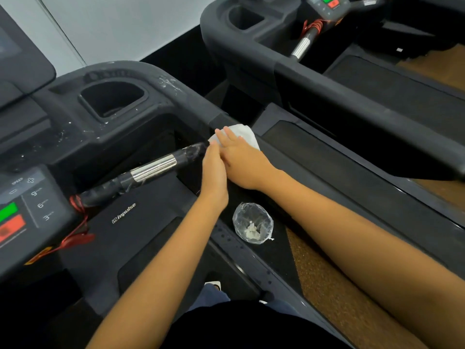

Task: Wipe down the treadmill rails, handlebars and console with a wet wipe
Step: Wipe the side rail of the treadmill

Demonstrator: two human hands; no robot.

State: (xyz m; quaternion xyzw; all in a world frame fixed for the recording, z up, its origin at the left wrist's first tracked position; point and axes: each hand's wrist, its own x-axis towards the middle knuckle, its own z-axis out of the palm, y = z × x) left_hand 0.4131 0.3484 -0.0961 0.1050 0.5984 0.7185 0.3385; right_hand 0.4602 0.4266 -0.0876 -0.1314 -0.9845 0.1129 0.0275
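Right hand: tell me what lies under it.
A white wet wipe, pressed on the black rail. The right hand covers the wipe's near part, hiding the rail beneath.

Probably a gym: two treadmills (141,217) (352,79) stand side by side, each with a speed-button console (27,205).

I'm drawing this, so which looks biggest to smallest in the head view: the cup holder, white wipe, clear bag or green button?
1. cup holder
2 and 3. clear bag and white wipe look alike; the right hand covers part of the wipe, so no ranking.
4. green button, cut off by the picture's edge.
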